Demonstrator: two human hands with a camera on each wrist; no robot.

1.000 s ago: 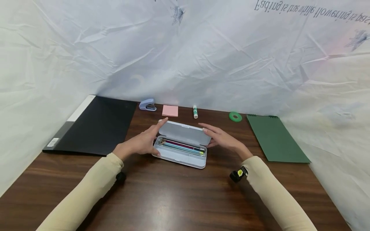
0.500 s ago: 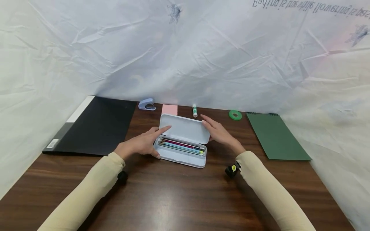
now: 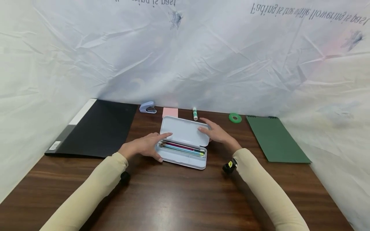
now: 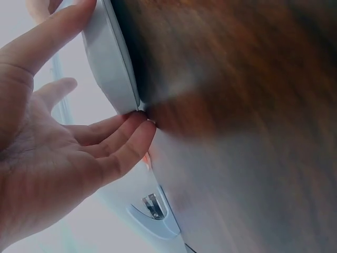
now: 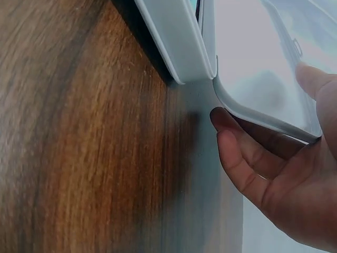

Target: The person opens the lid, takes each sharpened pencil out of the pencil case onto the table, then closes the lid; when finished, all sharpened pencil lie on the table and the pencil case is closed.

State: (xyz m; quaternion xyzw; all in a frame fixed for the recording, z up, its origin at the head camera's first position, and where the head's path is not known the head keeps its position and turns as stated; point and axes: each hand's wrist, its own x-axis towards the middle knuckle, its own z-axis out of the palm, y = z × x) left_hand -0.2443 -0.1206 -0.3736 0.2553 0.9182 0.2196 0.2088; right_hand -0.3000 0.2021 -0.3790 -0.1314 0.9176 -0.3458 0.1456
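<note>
On the worktop (image 3: 164,199), the left hand (image 3: 144,146), fingers spread wide, holds the left end of an open pencil case (image 3: 180,158); the right hand (image 3: 218,132) pinches its lid (image 3: 185,131) between thumb and fingers. Behind, flipped print (image 3: 306,13) reads "Fading is true while flowering is past".

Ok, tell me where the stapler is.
In the head view, the stapler sits far back on the table, left of centre, between the black folder and pink notes.

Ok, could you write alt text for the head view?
A person's left hand holds an open white pencil case of pencils; the right hand holds its lid. Around them on the table: black folder, stapler, sticky notes, glue stick, green tape, green spiral notepad.
</note>
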